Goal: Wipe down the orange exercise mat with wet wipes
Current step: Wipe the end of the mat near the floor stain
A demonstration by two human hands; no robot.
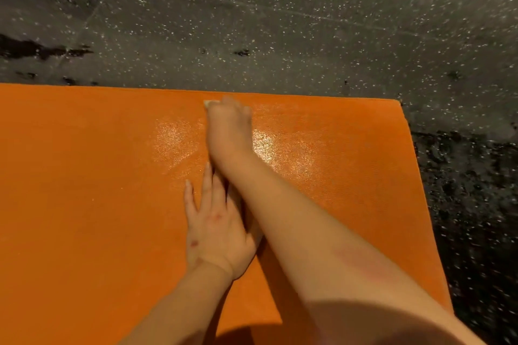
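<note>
A: Where is everything now, pls?

B: The orange exercise mat (84,176) lies flat on the dark speckled floor (280,22). The right hand (228,126) is stretched to the far edge, fingers curled over a small white wet wipe (208,103). Only one pale corner of it shows at the hand's left side, and the pic is blurred there. The left hand (215,227) is released, fingers straight, palm flat on the mat nearer the person, partly under the right forearm.

A: What can go wrong?

B: First, I think the wipe can pass over the far edge, bc the hand is almost at it. Then it takes grit from the floor and brings it back on the mat.

A: And the mat itself?

B: It may slide or wrinkle if the left hand lifts while the right one pushes. Also the shiny wet patches (173,137) are just beside the right hand and near the left, and a palm on a wet surface slips easily.

A: Coverage?

B: The shine is only in the middle-far zone. The left part looks matt, so prob. not wiped yet. It is easy to miss w/ one small wipe that dries.
</note>
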